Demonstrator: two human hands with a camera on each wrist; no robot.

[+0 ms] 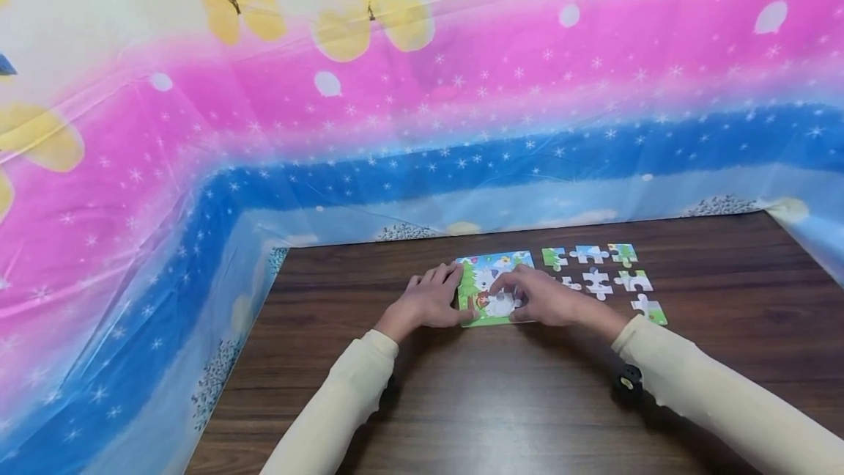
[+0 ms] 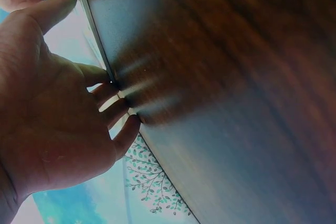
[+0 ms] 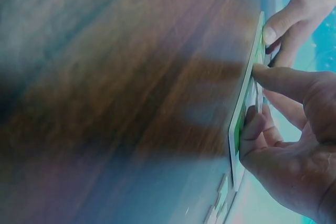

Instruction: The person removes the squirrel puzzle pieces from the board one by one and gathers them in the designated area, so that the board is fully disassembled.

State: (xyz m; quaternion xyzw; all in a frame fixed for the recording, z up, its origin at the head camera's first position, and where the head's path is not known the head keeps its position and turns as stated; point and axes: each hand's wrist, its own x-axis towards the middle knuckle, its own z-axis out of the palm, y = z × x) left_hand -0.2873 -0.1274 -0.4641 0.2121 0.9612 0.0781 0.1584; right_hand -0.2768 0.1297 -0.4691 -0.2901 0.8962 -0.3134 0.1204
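A picture puzzle board (image 1: 488, 320) with a white cartoon animal on green and blue lies flat near the table's far side. My left hand (image 1: 434, 299) rests at its left edge, thumb on the near left corner and fingers spread along the side. Over the right part of the board, my right hand (image 1: 542, 296) pinches a thin puzzle piece (image 3: 258, 96) between thumb and fingers, at or just above the surface. The piece's print is mostly hidden by the hand. In the left wrist view, my left thumb touches the board's edge.
Several loose puzzle pieces (image 1: 597, 283) lie in rough rows right of the board, some partly behind my right hand. The dark wooden table (image 1: 475, 402) meets a patterned cloth (image 1: 461, 189) at its far and left edges.
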